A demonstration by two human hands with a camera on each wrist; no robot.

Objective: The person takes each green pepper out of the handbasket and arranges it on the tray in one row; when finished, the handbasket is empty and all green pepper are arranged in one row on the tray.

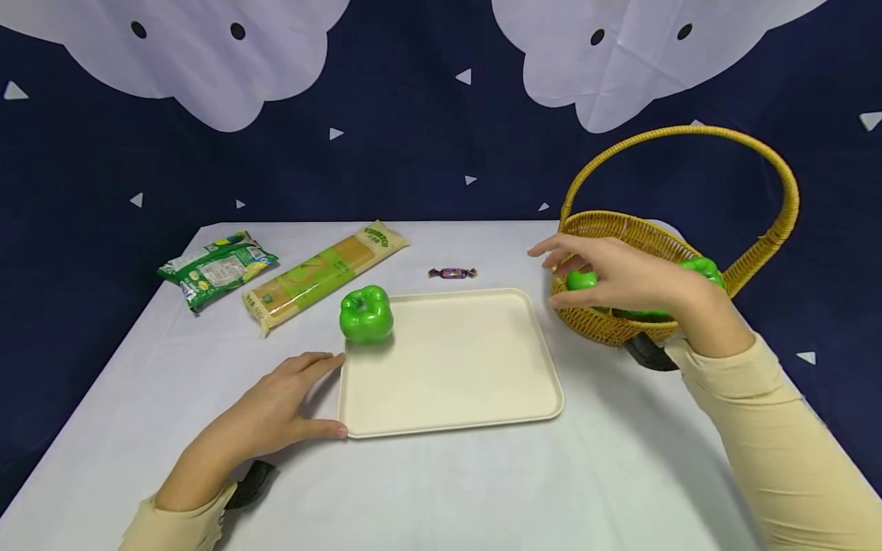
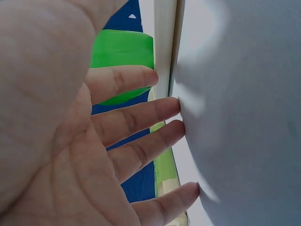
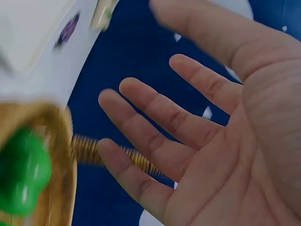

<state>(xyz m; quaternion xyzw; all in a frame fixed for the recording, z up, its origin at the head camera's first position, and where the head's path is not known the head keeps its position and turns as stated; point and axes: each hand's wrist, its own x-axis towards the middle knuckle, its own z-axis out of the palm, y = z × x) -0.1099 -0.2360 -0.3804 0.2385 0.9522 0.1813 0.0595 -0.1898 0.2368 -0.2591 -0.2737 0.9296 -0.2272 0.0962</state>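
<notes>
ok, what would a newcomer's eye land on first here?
Probably the glossy green pepper at the far left corner of the pale tray. Then the tall-handled basket on the right, holding what look like more peppers. Next, the hands: left hand at the tray's left edge, right hand empty by the basket.

Pepper (image 1: 367, 314) on tray (image 1: 455, 375), candy (image 1: 452, 273) behind, packets (image 1: 320, 277) left; basket (image 1: 596, 326) right, peppers (image 1: 704, 268) inside

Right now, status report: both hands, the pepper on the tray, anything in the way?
Left hand at left edge of tray. Right hand empty, by basket. Pepper at tray's far left corner. No obstruction seen; candy beyond tray.
</notes>
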